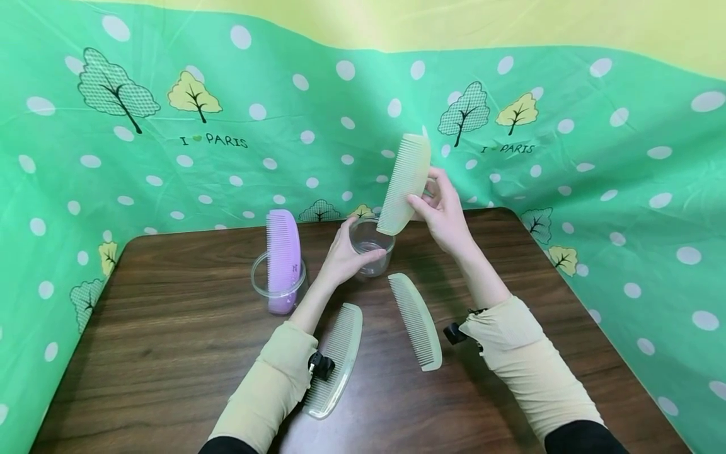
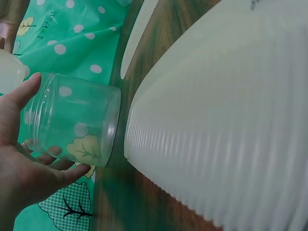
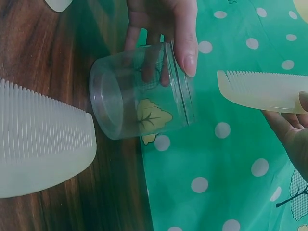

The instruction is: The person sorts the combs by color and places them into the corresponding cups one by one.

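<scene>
My left hand grips a clear plastic jar near its rim, thumb on one side and fingers round the other. In the right wrist view the jar is see-through, with nothing inside. Above and just right of its mouth, my right hand pinches a pale yellow-green comb by its spine, thumb in front. That comb is tilted, its lower end close over the jar's rim, teeth facing left. Two more pale combs lie on the table, one below the jar, the other partly under my left forearm.
A second clear jar stands on the left with a purple comb upright in it. The dark wooden table meets a green dotted cloth at its back and sides. Black wrist cameras sit on both sleeves.
</scene>
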`<state>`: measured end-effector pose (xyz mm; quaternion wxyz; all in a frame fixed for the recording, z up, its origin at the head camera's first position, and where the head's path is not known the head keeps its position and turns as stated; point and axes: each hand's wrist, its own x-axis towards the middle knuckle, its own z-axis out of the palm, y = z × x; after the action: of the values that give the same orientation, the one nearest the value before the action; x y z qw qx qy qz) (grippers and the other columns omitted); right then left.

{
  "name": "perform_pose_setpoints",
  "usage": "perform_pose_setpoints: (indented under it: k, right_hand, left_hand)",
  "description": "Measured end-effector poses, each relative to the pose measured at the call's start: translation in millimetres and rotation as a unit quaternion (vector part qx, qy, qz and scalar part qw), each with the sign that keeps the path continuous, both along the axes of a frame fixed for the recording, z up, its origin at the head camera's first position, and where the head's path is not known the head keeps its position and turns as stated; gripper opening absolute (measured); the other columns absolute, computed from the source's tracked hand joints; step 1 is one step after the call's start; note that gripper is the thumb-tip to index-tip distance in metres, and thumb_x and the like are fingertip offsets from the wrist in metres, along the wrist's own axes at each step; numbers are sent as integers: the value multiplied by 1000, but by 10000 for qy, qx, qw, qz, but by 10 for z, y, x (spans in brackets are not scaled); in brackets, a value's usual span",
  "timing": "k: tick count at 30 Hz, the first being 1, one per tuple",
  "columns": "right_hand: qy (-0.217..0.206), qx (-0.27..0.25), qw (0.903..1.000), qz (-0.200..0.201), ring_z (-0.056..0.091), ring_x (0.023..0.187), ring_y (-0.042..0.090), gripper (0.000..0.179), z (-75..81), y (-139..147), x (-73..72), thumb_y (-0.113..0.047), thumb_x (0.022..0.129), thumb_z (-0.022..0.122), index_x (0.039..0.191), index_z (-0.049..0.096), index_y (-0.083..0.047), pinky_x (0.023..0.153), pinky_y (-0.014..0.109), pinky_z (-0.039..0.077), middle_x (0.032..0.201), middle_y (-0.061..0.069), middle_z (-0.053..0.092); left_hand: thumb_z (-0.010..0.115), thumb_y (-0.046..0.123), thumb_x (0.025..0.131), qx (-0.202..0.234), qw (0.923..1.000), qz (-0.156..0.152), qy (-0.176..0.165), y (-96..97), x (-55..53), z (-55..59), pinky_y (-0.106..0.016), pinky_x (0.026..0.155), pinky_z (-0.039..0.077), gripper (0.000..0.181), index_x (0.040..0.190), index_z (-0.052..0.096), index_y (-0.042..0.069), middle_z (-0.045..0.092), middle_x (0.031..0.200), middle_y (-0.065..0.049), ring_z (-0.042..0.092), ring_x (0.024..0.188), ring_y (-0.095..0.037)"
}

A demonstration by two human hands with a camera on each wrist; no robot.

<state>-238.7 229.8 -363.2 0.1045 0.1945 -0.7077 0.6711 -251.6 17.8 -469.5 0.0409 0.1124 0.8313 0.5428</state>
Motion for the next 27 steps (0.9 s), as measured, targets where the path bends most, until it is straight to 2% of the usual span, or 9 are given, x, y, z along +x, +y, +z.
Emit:
perform_pose_setpoints:
  k: [8,17,27]
  right_hand:
    - [-153,91,9998,-66,72,106,16,40,-34,-66,-10,0,100,61,136,50,-15,76,36,64,127,7,62]
    - [-238,272,9993,4,72,103,15,39,-113,-117,-36,2,100,61,135,48,-11,73,36,64,129,12,61]
    - [-373,588,9976,-42,72,101,13,43,-200,-162,-50,-1,101,60,140,45,-12,72,33,64,120,9,59]
  left_hand:
    - [86,51,79,-59,9998,-173,-29,-84,85,-7,-59,120,36,103,160,27,27,36,164,-8,37,151,-33]
    - [84,51,80,-100,9996,-253,-92,-136,155,-9,-58,119,36,100,159,28,28,37,163,-4,38,151,-31]
    - [85,50,79,-98,9996,-271,-68,-181,193,-4,-56,119,36,100,159,29,28,39,162,-4,39,150,-30]
